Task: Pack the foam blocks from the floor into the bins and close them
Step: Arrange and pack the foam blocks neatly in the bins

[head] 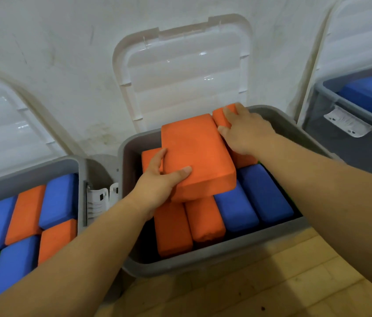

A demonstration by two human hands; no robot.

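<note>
Head-camera view looking down into an open grey middle bin (214,255), its clear lid (185,74) leaning back against the far wall. A flat orange block (201,154) lies on top of the packed layer. Its long axis runs near to far, with the near end angled slightly right.

The person's left hand (160,179) grips the block's near-left corner, thumb on the top face and fingers along the left side. The right hand (244,131) reaches further in, and its fingers and thumb are curled over an upright orange block (219,115) at the far side, just right of the flat one.

Two blue blocks (265,193) stand on edge at the near right of the bin. The left hand is nearer the flat block and looks set to seat it. A left bin (43,170) and a right bin (331,88), both open, hold more blocks.
</note>
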